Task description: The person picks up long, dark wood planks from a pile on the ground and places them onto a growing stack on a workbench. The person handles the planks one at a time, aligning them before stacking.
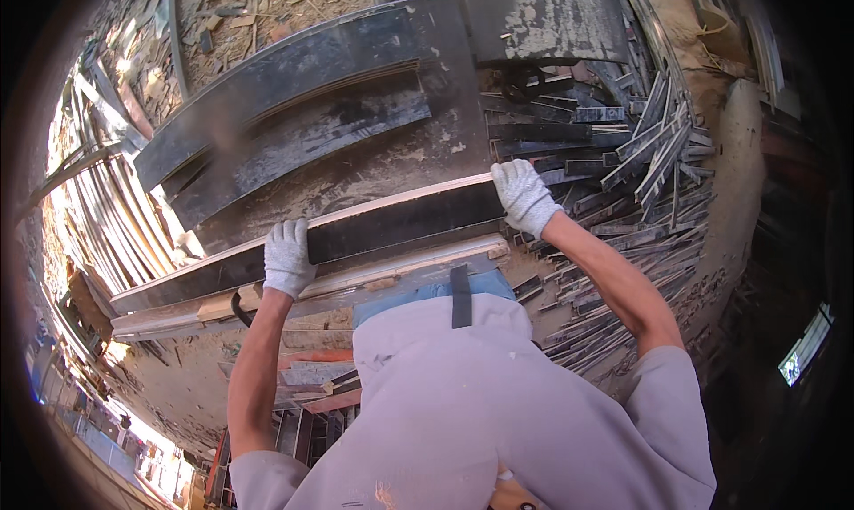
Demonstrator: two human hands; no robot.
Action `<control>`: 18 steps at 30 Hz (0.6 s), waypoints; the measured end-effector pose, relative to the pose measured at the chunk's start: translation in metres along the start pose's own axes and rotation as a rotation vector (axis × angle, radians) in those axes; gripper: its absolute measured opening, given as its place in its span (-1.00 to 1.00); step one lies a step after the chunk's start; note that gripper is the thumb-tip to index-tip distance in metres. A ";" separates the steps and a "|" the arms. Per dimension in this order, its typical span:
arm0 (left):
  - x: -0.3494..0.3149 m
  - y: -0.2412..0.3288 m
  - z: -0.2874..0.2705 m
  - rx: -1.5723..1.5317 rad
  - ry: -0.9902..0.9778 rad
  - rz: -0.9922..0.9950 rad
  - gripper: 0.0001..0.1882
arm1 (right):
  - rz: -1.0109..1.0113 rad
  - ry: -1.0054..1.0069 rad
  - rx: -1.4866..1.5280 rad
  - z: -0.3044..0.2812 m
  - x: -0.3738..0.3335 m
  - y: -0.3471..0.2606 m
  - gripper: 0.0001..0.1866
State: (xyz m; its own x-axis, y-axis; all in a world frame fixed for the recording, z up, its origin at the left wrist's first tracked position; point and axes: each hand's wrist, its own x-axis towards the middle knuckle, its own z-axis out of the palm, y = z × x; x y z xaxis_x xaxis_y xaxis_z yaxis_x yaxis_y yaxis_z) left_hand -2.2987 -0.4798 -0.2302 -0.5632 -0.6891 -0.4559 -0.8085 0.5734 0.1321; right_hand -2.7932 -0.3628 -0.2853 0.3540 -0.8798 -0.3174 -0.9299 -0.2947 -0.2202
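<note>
A long dark-faced plywood strip (400,223) with a pale upper edge runs across in front of me, along the near edge of a dusty dark worktable (458,123). My left hand (289,256), in a light grey knit glove, is closed over the strip left of its middle. Near the strip's right end, my right hand (523,194) in a matching glove grips it, fingers curled over the top edge. The undersides of both hands' grips are hidden. A pale wooden rail (400,268) lies just below the strip, close to my body.
Dark boards (329,123) lie on the table beyond the strip. Right of the table, cut strips (640,145) are heaped on the ground. More long strips (124,212) lie at far left. Wood scraps (267,12) litter the ground behind. A black curved hook-like part (240,310) juts near my left forearm.
</note>
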 end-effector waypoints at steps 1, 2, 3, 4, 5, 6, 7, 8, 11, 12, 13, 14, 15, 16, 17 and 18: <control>0.001 -0.004 -0.005 -0.018 -0.027 0.005 -0.13 | -0.008 0.041 -0.051 0.015 0.000 -0.005 -0.07; -0.006 -0.011 0.007 -0.002 0.033 0.018 -0.09 | -0.019 0.002 -0.043 -0.003 0.006 -0.013 -0.19; -0.006 -0.011 0.011 0.016 0.051 0.017 0.01 | 0.012 0.038 -0.063 0.009 0.004 -0.015 -0.28; -0.008 -0.002 0.010 0.005 0.060 -0.006 0.08 | 0.008 0.017 -0.023 0.000 0.007 -0.016 -0.29; -0.004 0.007 0.012 -0.004 0.068 -0.028 0.14 | 0.023 -0.020 -0.030 -0.006 0.006 -0.018 -0.27; 0.013 0.029 0.009 -0.028 0.203 0.133 0.21 | 0.036 0.010 -0.007 -0.004 0.004 -0.017 -0.25; 0.026 0.062 0.000 -0.057 0.177 0.205 0.22 | 0.040 0.040 0.017 -0.002 0.002 -0.018 -0.22; 0.042 0.100 -0.005 -0.086 0.181 0.249 0.21 | 0.041 0.055 0.051 0.003 0.001 -0.018 -0.22; 0.069 0.149 0.019 -0.128 0.096 0.167 0.15 | 0.058 -0.020 0.271 -0.020 -0.006 -0.014 0.16; 0.070 0.151 0.016 -0.166 0.083 0.156 0.08 | 0.172 0.096 0.420 -0.016 -0.017 -0.018 0.26; 0.070 0.149 0.013 -0.174 0.075 0.157 0.02 | 0.281 0.219 0.575 -0.007 -0.027 -0.027 0.36; 0.072 0.151 0.012 -0.157 0.070 0.150 0.01 | 0.423 0.256 0.669 0.009 -0.039 -0.031 0.50; 0.071 0.153 0.012 -0.140 0.066 0.132 0.00 | 0.602 0.154 0.889 -0.001 -0.048 -0.033 0.48; 0.072 0.153 0.012 -0.132 0.070 0.139 0.00 | 0.693 0.102 0.963 0.001 -0.056 -0.035 0.39; 0.073 0.152 0.012 -0.123 0.074 0.145 0.00 | 0.783 0.048 1.038 0.005 -0.062 -0.037 0.31; 0.075 0.151 0.011 -0.113 0.079 0.158 -0.01 | 0.803 0.064 1.065 0.009 -0.064 -0.040 0.19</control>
State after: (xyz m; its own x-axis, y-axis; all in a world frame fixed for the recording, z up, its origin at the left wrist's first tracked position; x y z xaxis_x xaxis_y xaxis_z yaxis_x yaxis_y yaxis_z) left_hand -2.4615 -0.4397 -0.2541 -0.6925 -0.6300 -0.3516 -0.7206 0.6270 0.2959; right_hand -2.7772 -0.2914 -0.2646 -0.2840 -0.6954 -0.6602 -0.3349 0.7171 -0.6113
